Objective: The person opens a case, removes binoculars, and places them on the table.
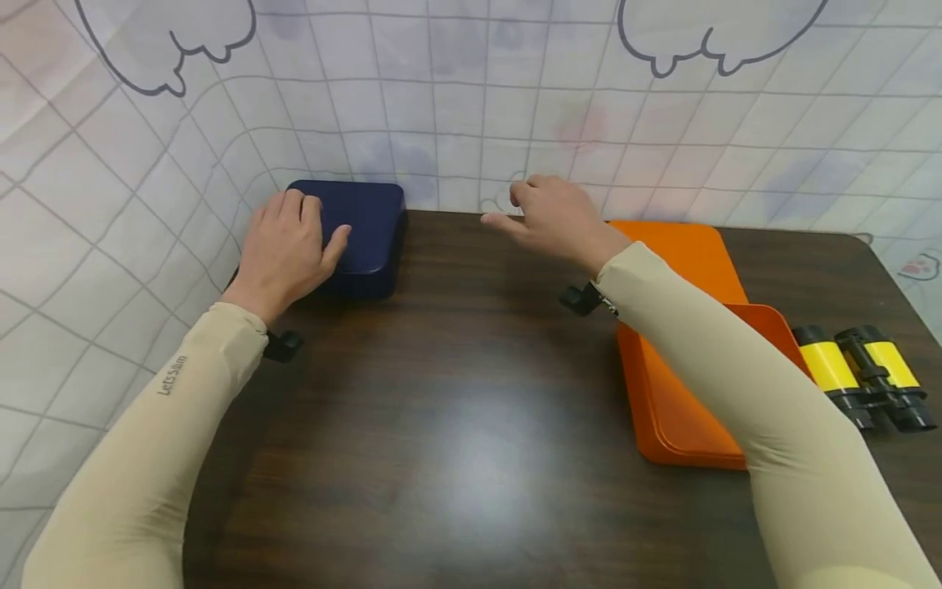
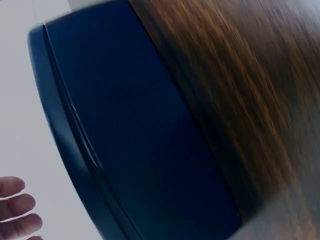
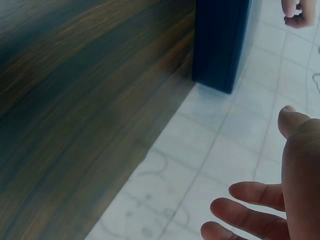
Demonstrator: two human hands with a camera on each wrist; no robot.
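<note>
At the back left of the table a dark navy box (image 1: 364, 225) with its lid on stands against the wall cloth. My left hand (image 1: 283, 245) is over the left part of this box, thumb spread toward its middle. In the left wrist view the fingertips (image 2: 20, 205) show beside the box's lid edge, holding nothing. My right hand (image 1: 561, 219) hovers near the table's back edge, fingers loosely bent around no object. The right wrist view has its fingers (image 3: 250, 216) apart, with the navy box (image 3: 215, 45) farther off.
Under my right forearm lies an orange open box (image 1: 692, 409), with an orange lid-like panel (image 1: 684, 249) behind it. Yellow and black binoculars (image 1: 861, 372) lie to its right. A white grid-patterned cloth (image 1: 471, 106) walls the back and left of the dark wooden table (image 1: 456, 393).
</note>
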